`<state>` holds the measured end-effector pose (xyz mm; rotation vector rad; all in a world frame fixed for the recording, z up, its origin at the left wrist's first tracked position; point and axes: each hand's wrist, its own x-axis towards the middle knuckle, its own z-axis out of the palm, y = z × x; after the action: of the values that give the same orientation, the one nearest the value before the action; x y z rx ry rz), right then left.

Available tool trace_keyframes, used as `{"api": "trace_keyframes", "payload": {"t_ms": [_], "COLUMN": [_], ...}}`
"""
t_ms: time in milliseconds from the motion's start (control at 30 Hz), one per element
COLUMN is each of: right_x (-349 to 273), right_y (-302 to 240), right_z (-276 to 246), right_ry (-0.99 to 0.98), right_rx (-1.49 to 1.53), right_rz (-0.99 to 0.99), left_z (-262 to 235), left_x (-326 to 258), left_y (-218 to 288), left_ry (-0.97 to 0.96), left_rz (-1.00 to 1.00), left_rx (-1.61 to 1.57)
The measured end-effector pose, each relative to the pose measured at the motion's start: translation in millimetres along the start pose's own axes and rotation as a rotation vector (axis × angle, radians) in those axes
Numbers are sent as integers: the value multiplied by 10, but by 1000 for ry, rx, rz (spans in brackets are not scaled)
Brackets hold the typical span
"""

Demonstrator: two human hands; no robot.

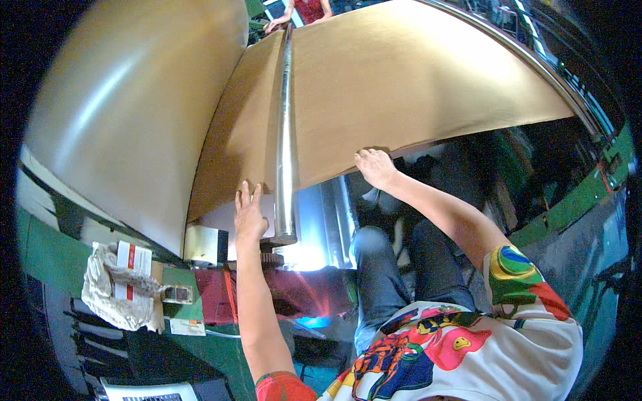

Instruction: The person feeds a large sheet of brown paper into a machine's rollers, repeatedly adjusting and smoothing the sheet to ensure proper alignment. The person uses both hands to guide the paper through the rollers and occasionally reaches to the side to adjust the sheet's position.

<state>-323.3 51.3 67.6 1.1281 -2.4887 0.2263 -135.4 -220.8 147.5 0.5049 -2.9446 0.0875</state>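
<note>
A wide brown sheet stretches in front of me, beside a large smooth drum on the left. A shiny metal roller lies lengthwise across the sheet. My left hand is just left of the roller's near end, fingers stretched out at the sheet's near edge. With curled fingers, my right hand grips the sheet's near edge to the right of the roller; its fingertips are partly hidden. At the far end, another person's hand is by the roller's far end.
A long metal bar borders the sheet at the far right. Green machine framing curves along the right. On the left ledge lie white cloth gloves and a small box-like device. Below the roller is a bright metal surface.
</note>
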Motion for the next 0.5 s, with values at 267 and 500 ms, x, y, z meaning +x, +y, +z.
{"api": "trace_keyframes", "payload": {"t_ms": [267, 500], "right_x": [1, -729], "right_y": [393, 1916], "right_z": [46, -178], "right_ry": [179, 253], "right_rx": [-86, -303], "right_rz": [-106, 253], "left_z": [-55, 37], "left_x": [-20, 12], "left_y": [57, 29], "left_ry": [-11, 13], "left_rz": [-16, 1], "left_rx": [36, 63]}}
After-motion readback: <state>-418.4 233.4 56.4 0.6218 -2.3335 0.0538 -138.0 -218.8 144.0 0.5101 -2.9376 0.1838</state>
